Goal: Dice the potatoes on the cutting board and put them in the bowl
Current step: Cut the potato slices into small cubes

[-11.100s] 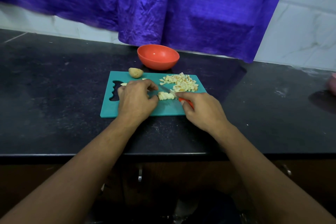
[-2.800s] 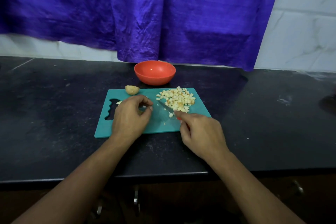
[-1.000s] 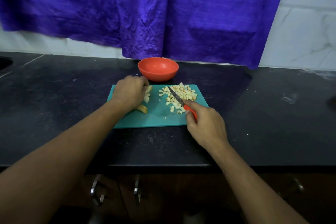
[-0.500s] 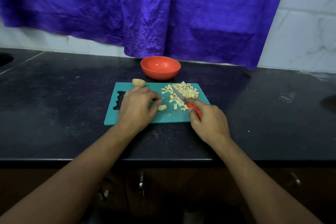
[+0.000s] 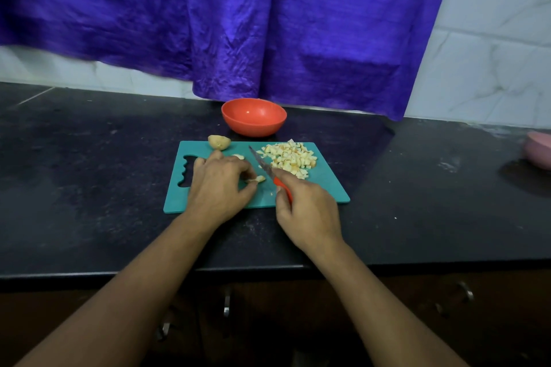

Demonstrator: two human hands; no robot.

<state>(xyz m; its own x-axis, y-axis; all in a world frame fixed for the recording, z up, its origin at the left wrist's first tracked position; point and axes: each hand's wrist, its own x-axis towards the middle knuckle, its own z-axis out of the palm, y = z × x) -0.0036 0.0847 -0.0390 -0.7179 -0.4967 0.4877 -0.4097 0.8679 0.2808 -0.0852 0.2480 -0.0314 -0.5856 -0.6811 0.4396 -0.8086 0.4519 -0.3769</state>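
Two hands work over a teal cutting board (image 5: 328, 191) that lies flat on a black counter (image 5: 89, 176). The left hand (image 5: 219, 188) rests on the middle of the board with its fingers curled down, and the thumb and fingertips pinch a small potato piece (image 5: 258, 179) against the board. The right hand (image 5: 307, 211) is clenched round the red handle of a knife (image 5: 264, 168). The blade points away from the person and to the left, angled over the board just beside the held piece. To the right of the blade, on the far right part of the board, sits a pile of diced potato (image 5: 290, 158), with a few stray cubes at its near edge. A second pale slice (image 5: 238, 156) peeks out beyond the left hand's knuckles. At the far left corner of the board, on its edge, lies an uncut potato (image 5: 219, 141) with its skin on. The orange bowl (image 5: 254, 117) stands upright on the counter just behind the board, apart from it and from the pile. A purple curtain (image 5: 238, 24) hangs behind the bowl against a white tiled wall (image 5: 492, 53). A pink object (image 5: 539, 152), cut off by the frame, sits at the counter's far right.
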